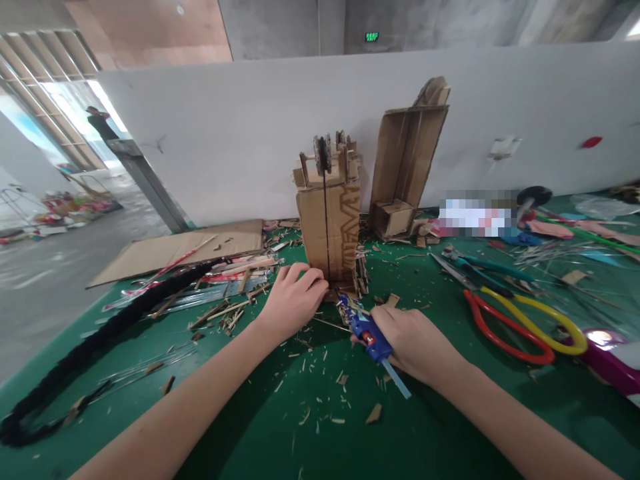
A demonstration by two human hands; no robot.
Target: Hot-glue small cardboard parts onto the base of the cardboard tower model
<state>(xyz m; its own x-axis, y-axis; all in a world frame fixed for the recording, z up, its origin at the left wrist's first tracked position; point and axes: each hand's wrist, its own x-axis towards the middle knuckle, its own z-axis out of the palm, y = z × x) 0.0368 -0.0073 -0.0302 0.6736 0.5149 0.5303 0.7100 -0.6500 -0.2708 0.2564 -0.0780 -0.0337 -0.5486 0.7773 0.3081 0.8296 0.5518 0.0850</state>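
Gripping a blue hot-glue gun with a clear glue stick jutting from its back, the right hand is closed around the handle and points the nozzle at the foot of a tall upright brown cardboard tower. The left hand rests curled on the green counter, fingers bent and touching the tower's lower left corner; it holds nothing that can be made out. The tower stands just beyond both hands, with a dark slit down its front and small cardboard pieces fixed on top. Cardboard chips and slivers are scattered around the hands. Right of the tower an open cardboard box frame leans against the white wall. Further right lie red-and-yellow-handled scissors. To the left lie a flat cardboard sheet, thin wooden sticks and a long black braided cord.
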